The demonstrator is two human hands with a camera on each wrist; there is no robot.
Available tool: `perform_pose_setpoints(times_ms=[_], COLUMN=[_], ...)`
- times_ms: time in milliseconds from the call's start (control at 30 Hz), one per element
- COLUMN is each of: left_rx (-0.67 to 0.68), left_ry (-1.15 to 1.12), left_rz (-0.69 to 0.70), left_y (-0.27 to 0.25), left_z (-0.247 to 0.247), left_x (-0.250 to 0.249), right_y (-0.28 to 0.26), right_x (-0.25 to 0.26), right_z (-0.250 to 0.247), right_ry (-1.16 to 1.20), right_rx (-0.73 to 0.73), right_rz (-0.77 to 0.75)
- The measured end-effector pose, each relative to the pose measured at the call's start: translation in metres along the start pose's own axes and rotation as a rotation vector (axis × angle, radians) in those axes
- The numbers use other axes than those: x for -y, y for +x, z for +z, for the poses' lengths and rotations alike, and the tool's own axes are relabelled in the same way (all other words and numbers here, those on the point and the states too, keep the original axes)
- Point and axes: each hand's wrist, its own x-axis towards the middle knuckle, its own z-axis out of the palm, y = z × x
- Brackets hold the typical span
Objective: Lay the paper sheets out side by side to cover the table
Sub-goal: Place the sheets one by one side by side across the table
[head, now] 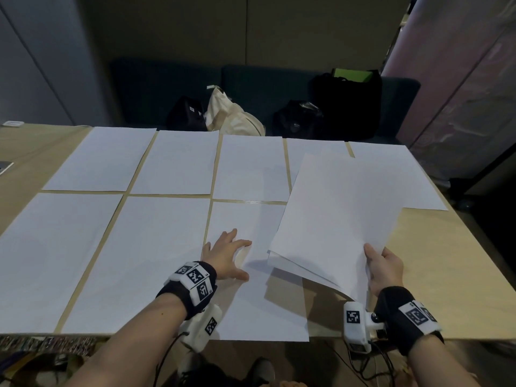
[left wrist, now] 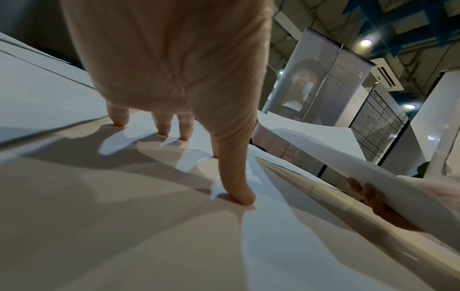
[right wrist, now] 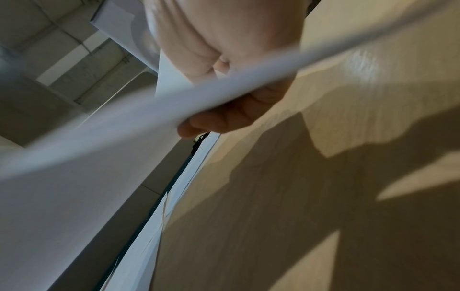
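Several white paper sheets lie side by side on the wooden table (head: 435, 275), in a far row (head: 178, 163) and a near row (head: 55, 255). My left hand (head: 227, 254) rests flat with spread fingers on the third near sheet (head: 259, 308); in the left wrist view its fingertips (left wrist: 245, 198) press the paper (left wrist: 124, 226). My right hand (head: 384, 268) grips a stack of loose sheets (head: 337, 216) by its near right corner, held tilted above the table, thumb on top. The right wrist view shows the fingers (right wrist: 219, 120) curled under the stack's edge (right wrist: 174, 104).
Bare wood (head: 446, 289) shows at the near right of the table, under and beside the held stack. Bags (head: 346, 104) and a cream tote (head: 231, 115) sit on a dark sofa behind the table. A small white device (head: 12, 123) lies at the far left corner.
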Motion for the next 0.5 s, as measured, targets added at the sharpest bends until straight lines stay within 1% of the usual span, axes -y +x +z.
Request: perform_pose_setpoints(times_ms=[233, 267, 333, 400, 433, 500], left_rx=[-0.023, -0.056, -0.174, -0.279, -0.294, -0.251], left_ry=[-0.016, -0.033, -0.092, -0.223, -0.338, -0.586], left_rz=[0.006, 0.016, 0.047, 0.087, 0.097, 0.090], left_y=[0.001, 0.001, 0.000, -0.001, -0.002, -0.002], left_z=[0.000, -0.001, -0.005, -0.013, -0.016, -0.023], left_x=[-0.001, -0.004, -0.012, -0.025, -0.034, -0.050], right_y=[0.002, 0.002, 0.001, 0.000, -0.001, -0.005], right_x=[-0.001, -0.002, -0.001, -0.001, -0.001, -0.001], right_z=[-0.003, -0.004, -0.005, -0.005, -0.004, -0.004], right_ry=[-0.040, -0.049, -0.067, -0.088, -0.101, -0.123], right_rx=[0.023, 0.040, 0.089, 0.131, 0.161, 0.250], right_rz=[-0.006, -0.005, 0.004, 0.006, 0.004, 0.017])
